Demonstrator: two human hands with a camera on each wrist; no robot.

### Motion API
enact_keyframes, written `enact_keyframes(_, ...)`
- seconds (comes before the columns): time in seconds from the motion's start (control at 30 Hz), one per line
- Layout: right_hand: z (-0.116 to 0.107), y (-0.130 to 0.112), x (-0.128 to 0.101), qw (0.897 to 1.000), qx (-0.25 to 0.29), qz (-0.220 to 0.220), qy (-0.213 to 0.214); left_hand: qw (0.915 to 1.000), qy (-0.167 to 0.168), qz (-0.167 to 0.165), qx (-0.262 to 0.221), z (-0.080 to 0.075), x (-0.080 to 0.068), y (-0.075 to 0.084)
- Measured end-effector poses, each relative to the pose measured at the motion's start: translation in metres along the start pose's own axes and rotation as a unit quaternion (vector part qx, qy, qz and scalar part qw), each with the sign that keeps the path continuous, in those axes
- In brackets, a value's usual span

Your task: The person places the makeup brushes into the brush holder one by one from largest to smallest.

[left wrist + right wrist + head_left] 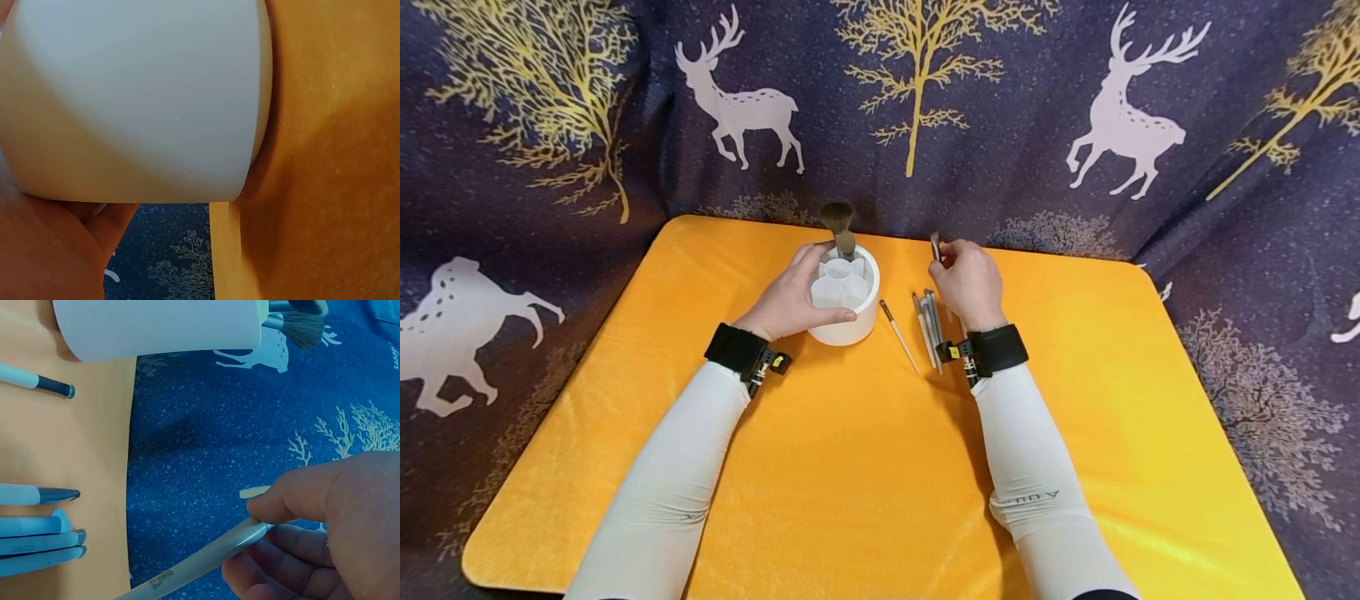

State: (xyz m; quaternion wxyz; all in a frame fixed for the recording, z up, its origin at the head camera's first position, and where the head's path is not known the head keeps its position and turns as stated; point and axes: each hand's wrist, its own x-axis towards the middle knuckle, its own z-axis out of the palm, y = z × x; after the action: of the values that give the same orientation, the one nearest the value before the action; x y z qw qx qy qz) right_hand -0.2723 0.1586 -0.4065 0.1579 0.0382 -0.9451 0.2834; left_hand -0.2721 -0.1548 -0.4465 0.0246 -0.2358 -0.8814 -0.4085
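Sleeves [655, 483] in white reach up the orange mat [865, 467]. At its far edge the left hand [790, 296] wraps round a white holder [846, 308] — one big brush [838, 225] stands in it. Just right, the right hand [970, 279] pinches a slim brush [194, 569] by its handle, above more brushes [928, 321] lying on the mat.

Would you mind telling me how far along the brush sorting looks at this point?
Done: one big brush stands in the white holder, which the left hand grips by its side. In hand: the right hand pinches one slim brush lifted off the mat. Left: a single brush and a small bunch lie on the mat beside the holder, so most remains.
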Motion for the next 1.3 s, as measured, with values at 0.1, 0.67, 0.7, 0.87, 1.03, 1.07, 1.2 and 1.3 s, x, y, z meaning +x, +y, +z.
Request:
enact_keyframes(0.1,-0.001,-0.002,0.000,1.000,0.004,-0.003,0.003,1.0000,0.000,-0.003,-0.001,0.000,0.000,0.000)
enact_keyframes(0.67,-0.007,-0.025,-0.007,0.996,0.058,-0.045,0.047,0.9998,-0.001,-0.002,-0.017,-0.001,-0.001,0.001)
enact_keyframes(0.7,-0.007,-0.026,-0.008,0.996,0.062,-0.048,0.048,0.9998,-0.001,-0.002,-0.018,0.000,0.000,0.001)
enact_keyframes(0.87,-0.008,-0.030,-0.010,0.993,0.084,-0.063,0.053,0.9998,-0.002,-0.002,-0.018,0.000,0.000,0.001)
enact_keyframes(1.03,-0.009,-0.034,-0.011,0.990,0.102,-0.072,0.060,0.9999,-0.002,-0.002,-0.015,0.000,0.001,-0.001)
enact_keyframes(1.07,-0.009,-0.035,-0.011,0.990,0.106,-0.075,0.062,0.9999,-0.002,-0.002,-0.016,0.000,0.001,-0.001)
enact_keyframes(1.2,-0.008,-0.037,-0.013,0.986,0.119,-0.088,0.074,0.9998,0.003,0.002,-0.021,0.001,0.001,-0.003)
enact_keyframes(1.3,-0.007,-0.038,-0.014,0.984,0.126,-0.097,0.084,0.9997,0.005,0.002,-0.025,0.001,0.001,-0.004)
